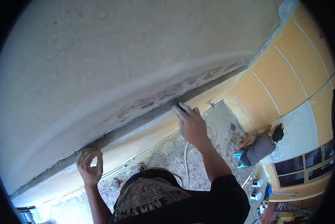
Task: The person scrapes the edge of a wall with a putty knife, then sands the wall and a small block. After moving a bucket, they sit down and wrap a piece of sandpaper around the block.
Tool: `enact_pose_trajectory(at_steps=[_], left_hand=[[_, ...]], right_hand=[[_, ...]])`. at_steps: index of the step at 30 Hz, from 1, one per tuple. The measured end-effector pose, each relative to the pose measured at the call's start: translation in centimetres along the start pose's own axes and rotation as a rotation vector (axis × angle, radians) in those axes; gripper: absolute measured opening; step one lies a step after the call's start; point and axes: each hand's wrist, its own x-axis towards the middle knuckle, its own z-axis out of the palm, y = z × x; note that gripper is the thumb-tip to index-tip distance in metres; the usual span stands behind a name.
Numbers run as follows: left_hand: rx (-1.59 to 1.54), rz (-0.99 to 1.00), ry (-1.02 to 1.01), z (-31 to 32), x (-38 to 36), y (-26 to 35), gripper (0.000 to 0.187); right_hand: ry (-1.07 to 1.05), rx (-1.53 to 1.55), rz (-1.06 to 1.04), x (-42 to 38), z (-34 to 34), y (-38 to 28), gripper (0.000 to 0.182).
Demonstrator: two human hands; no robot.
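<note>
A long grey ledge (pixel 137 120) runs slantwise along the foot of a plastered grey wall (pixel 119 48). My left hand (pixel 89 168) rests its bent fingertips against the ledge at the lower left, with the thumb apart and nothing visible in the grasp. Farther up the same ledge, my right hand (pixel 191 125) has its fingers closed around a small dark piece (pixel 179 107), pressed to the ledge surface. Its kind is too hidden to tell. Dark, rough stains (pixel 149 102) mark the wall just above the ledge.
Below, on the patterned floor (pixel 208 164), lies a pale hose (pixel 186 160). Another person (pixel 260 148) sits on a blue stool (pixel 237 155) beside a yellow panelled wall (pixel 264 97). White buckets (pixel 257 183) stand near a window (pixel 304 164).
</note>
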Motion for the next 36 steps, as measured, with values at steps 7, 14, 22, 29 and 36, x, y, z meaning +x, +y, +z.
enact_pose_trajectory(at_steps=[7,14,22,29,36], left_hand=[[0.043,0.03,0.02,-0.4,0.3,0.1,0.014],[0.014,0.026,-0.009,-0.6,0.3,0.2,0.013],[0.008,0.062,-0.002,-0.4,0.3,-0.2,0.013],[0.02,0.071,-0.013,-0.6,0.3,-0.4,0.015],[0.035,0.105,-0.02,-0.6,0.0,-0.7,0.015]], right_hand=[[0.064,-0.019,0.083,0.5,1.1,0.0,0.046],[0.047,-0.006,0.21,0.6,0.3,-0.4,0.049],[-0.001,-0.005,-0.036,-1.3,1.1,-4.4,0.054],[0.068,-0.031,-0.075,-1.1,1.4,-5.7,0.055],[0.11,-0.179,0.076,0.0,1.5,-0.9,0.051]])
